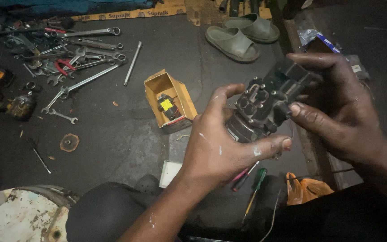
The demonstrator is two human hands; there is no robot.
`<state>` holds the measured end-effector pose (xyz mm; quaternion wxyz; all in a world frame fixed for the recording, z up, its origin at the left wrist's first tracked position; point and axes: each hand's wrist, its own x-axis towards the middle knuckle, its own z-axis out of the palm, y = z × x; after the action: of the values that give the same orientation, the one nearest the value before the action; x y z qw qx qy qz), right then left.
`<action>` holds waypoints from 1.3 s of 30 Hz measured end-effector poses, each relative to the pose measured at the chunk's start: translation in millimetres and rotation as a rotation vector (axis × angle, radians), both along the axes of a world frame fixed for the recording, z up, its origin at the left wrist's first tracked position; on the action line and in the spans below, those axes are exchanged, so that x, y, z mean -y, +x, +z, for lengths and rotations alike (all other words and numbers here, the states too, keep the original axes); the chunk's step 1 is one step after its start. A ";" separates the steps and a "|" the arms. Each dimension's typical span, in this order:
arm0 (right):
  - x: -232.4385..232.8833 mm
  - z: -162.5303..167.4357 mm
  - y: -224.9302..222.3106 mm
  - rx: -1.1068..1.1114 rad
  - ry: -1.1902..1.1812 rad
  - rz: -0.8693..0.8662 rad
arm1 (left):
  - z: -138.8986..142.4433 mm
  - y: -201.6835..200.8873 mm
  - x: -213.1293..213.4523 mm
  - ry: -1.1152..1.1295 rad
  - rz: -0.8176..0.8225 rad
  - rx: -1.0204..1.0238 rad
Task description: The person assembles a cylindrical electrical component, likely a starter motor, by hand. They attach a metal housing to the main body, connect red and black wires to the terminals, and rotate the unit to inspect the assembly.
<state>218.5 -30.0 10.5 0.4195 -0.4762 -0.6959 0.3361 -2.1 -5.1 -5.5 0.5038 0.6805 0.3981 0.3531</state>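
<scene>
Above a dark, stained floor, held up between both hands: a black motor-like part (260,107) with connector sockets on top, its lower body hidden behind the left hand (220,143), closed around it from below. Right hand (337,112) gripping the upper end, thumb pressed to the side; wrist lost in shadow. Hard to make out beyond that. Beside it on the floor, an open orange cardboard box (170,99) with a small yellow-labelled piece inside. Farther left, scattered spanners (81,58). Near the top edge, grey-green sandals (242,36). Below the hands, screwdrivers (251,179) and a crumpled orange bag (303,188).
</scene>
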 end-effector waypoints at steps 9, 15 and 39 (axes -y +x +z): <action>-4.0 -2.5 8.4 -0.165 -0.019 0.109 | -6.7 -0.9 0.3 -0.157 -0.022 0.126; -10.4 -3.7 13.9 -0.192 -0.083 0.164 | -11.1 0.1 -2.3 -0.330 -0.100 0.295; -7.7 -0.8 6.1 0.043 -0.023 0.063 | -16.0 -0.9 -1.0 -0.173 -0.030 0.170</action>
<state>224.6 -22.3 9.7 0.3883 -0.4660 -0.7153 0.3469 -3.1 -4.2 -21.4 0.5979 0.6080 0.3726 0.3661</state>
